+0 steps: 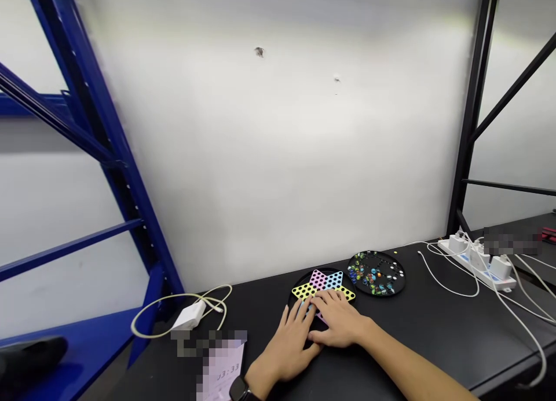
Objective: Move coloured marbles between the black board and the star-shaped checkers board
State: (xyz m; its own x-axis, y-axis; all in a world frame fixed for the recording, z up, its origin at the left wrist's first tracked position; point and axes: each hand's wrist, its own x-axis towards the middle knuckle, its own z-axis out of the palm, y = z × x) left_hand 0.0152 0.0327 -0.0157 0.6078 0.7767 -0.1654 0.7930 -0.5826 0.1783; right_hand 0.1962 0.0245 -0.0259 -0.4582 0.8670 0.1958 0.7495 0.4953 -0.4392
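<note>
A star-shaped Chinese checkers board point(320, 280) with pink, blue and yellow points full of dark holes lies in a round black tray. My left hand point(290, 342) rests over its near left part, fingers stretched out and nothing held. Beside it, my right hand point(337, 320) lies flat across the near middle, its fingers extended and also holding nothing. The two hands come close together near the thumbs and hide the near part of the board. Just right of the board, a second round black tray point(384, 292) holds several coloured glass marbles point(362, 274).
A white charger point(190, 315) with a looped cable lies at the left, with a phone point(223, 369) nearer me. At the right stands a white power strip point(478, 265) with plugs and trailing cables. A white wall point(278, 157) rises behind the black table point(417, 337).
</note>
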